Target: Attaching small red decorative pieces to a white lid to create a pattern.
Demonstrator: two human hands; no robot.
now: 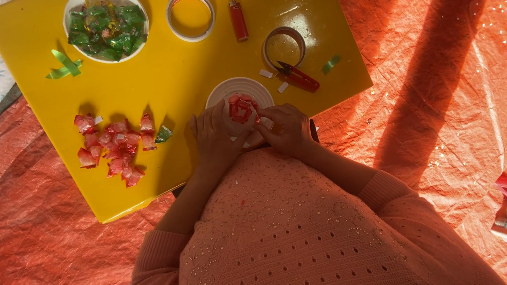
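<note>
Both hands curling inward over a white plate (224, 91) at the yellow tabletop's (184, 68) near edge, left hand (216, 138) and right hand (288, 130) together pinching a red wrapped piece (241, 108), elbows bending outward, red wrapped pieces (113, 147) lying left.

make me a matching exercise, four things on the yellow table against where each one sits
Things:
1. bowl of green pieces
2. lighter
3. pile of red pieces
4. snips

Places:
a. left of the hands, near edge
b. far left corner
c. between the two tape rolls
d. right of the white plate, by the nearer tape roll

Pairs: 1-b, 2-c, 3-a, 4-d
</note>
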